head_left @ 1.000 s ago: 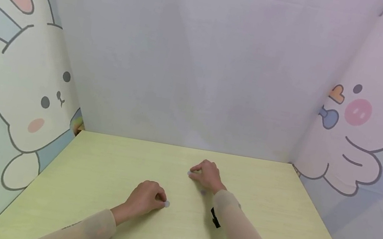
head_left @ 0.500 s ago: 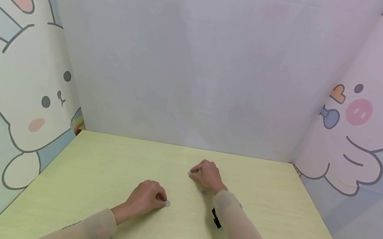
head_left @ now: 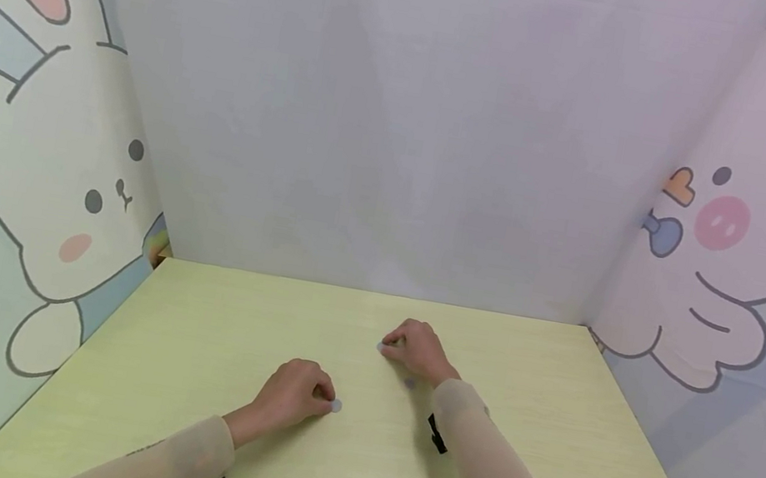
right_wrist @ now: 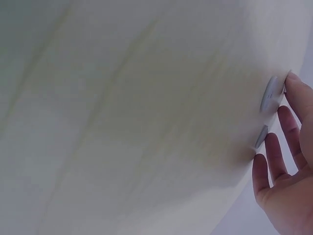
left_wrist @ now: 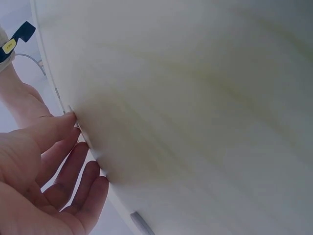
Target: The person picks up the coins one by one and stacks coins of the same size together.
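Desk (head_left: 548, 436): pale yellow-green, both hands resting on it. Left hand (head_left: 291, 397), nearer the desk's front edge, fingers curled, fingertips touching a small grey disc (head_left: 335, 406). Right hand (head_left: 416, 350), nearer desk centre, curled likewise, touching another small disc (head_left: 381, 347).

One pale yellow-green wooden desk (head_left: 548, 436) carries everything. On it lie three small flat round grey discs: one (head_left: 335, 406) at the left hand's (head_left: 290, 395) fingertips, one (head_left: 381, 347) at the right hand's (head_left: 416, 348) fingertips, one (head_left: 409, 382) just beside the right wrist. Two hands rest on the desk. Behind it stand two cartoon wall pictures: one white rabbit (head_left: 64, 211), one pink chick (head_left: 759, 217).
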Available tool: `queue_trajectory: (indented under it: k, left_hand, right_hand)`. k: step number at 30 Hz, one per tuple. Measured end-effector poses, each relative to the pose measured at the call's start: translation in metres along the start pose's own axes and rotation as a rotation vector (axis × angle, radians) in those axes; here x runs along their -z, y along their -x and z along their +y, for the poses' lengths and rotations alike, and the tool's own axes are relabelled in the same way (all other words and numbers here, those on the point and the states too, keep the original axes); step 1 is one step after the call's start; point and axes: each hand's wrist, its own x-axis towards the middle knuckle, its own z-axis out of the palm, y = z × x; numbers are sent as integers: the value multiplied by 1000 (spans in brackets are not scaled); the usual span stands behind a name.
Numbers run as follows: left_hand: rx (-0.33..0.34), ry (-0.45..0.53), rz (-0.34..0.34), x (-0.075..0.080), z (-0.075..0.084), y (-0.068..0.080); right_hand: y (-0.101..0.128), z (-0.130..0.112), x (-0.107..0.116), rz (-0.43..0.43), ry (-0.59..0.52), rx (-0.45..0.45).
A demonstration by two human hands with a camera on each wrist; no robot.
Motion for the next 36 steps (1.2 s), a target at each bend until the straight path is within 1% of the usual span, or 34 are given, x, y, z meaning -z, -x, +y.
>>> queue_trajectory:
  k: [8, 16, 21, 31, 36]
  left_hand:
    - [-2, -5, -3, 0, -1, 0]
    - [6, -11, -2, -1, -1, -1]
    - [3, -13, -1, -1, -1, -1]
    - [7, -1, -10, 0, -1, -1]
    - [9, 12, -17, 2, 1, 0]
  right_hand:
    - [-2, -1, -2, 15, 32, 13]
    - [-1, 1, -1, 10, -5, 25]
    - [-1, 0, 1, -5, 12, 70]
    - [-1, -2, 1, 8, 81, 174]
    - [1, -2, 2, 14, 105, 197]
